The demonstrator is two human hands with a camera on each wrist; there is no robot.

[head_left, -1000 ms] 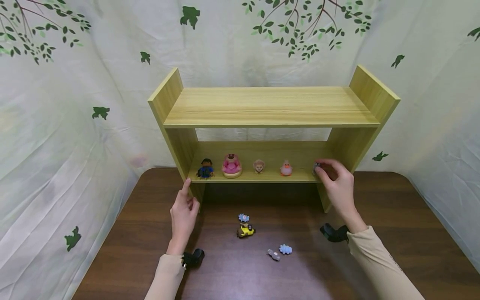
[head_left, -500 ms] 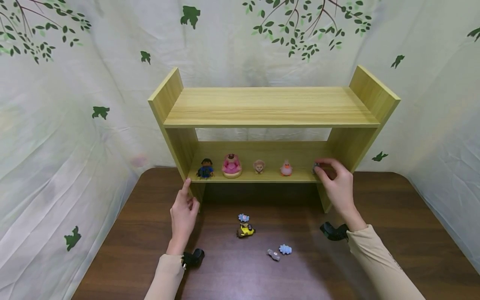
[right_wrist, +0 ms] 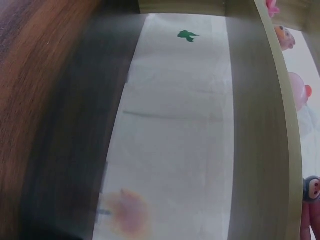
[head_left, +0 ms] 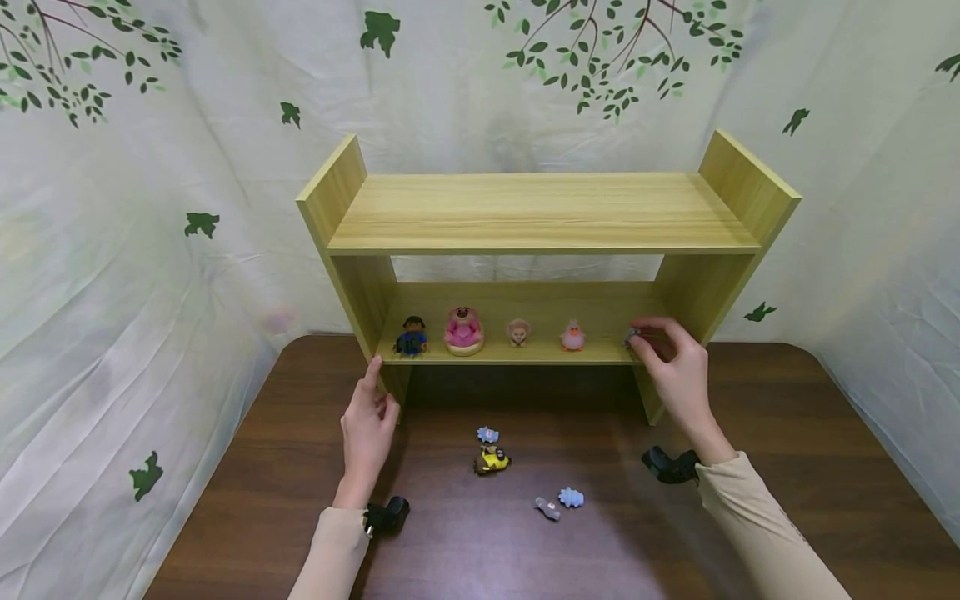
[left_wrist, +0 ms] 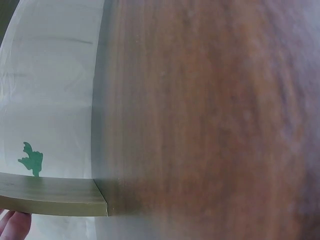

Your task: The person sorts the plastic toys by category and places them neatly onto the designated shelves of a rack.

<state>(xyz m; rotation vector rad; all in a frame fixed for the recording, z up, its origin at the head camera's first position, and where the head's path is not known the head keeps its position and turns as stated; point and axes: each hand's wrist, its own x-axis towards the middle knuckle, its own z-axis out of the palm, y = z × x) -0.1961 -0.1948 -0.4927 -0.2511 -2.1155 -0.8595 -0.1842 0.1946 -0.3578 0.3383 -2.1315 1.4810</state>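
Note:
My right hand [head_left: 678,371] pinches a small grey figurine [head_left: 631,336] at the right end of the middle shelf. Its hooded face shows at the right edge of the right wrist view, with fingertips just below it. Left of it, along the same shelf, stand a pink bird figurine [head_left: 572,337], a little lion-like figurine [head_left: 517,332], a pink bear figurine [head_left: 463,332] and a dark-haired figurine in blue [head_left: 412,337]. My left hand [head_left: 366,433] touches the front edge of the shelf unit's left side panel [left_wrist: 55,196] with an outstretched index finger.
On the brown table [head_left: 262,500], before the wooden shelf unit [head_left: 540,215], lie a yellow toy vehicle [head_left: 492,460], two light-blue figurines [head_left: 571,497] and a grey one [head_left: 547,508]. A white cloth [head_left: 465,100] with printed leaves hangs behind.
The grey figurine has shifted very slightly in my right fingertips. My left hand and the other figurines have stayed in place.

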